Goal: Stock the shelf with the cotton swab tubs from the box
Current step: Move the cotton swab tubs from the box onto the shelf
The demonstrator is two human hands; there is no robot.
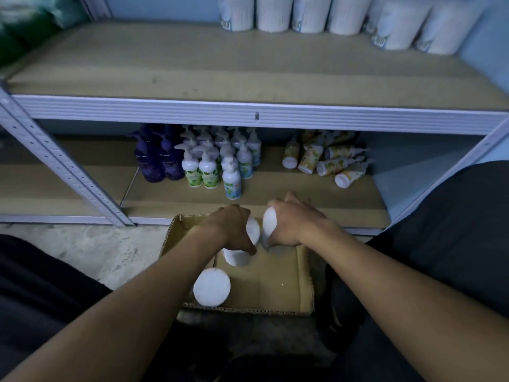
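Two loose tubs (211,287) in box (304,282), each hand's fingers (249,248) clamped on one tub.

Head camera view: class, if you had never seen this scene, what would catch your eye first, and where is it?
Two bare forearms reach into an open cardboard box on the floor; the left hand and the right hand each grip a white tub. Two more white tubs remain in the box. On the upper shelf, at the back right, stands a row of stocked tubs.
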